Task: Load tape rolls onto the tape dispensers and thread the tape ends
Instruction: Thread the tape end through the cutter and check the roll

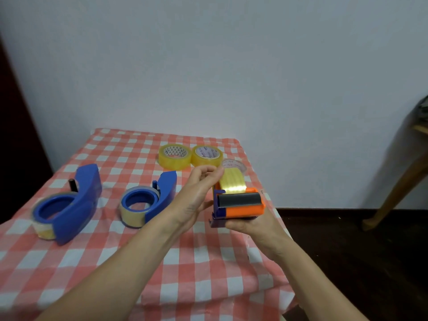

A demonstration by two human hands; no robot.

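Note:
My right hand [252, 224] grips an orange and blue tape dispenser [240, 205] from below, above the table's right side. A yellowish tape roll [232, 179] sits in it, its strip running down to the black roller. My left hand [199, 193] pinches the tape at the roll's top left. Two blue dispensers lie on the cloth, each with a tape roll on its hub: a large dispenser [69, 205] at left and a smaller dispenser [150, 199] in the middle. Two loose tape rolls lie at the back, the left loose roll [174, 156] touching the right loose roll [206, 156].
The table carries a red and white checked cloth [139, 262]; its right edge drops to a dark floor [359, 262]. A wooden chair leg [398, 188] stands at far right. A white wall rises behind the table.

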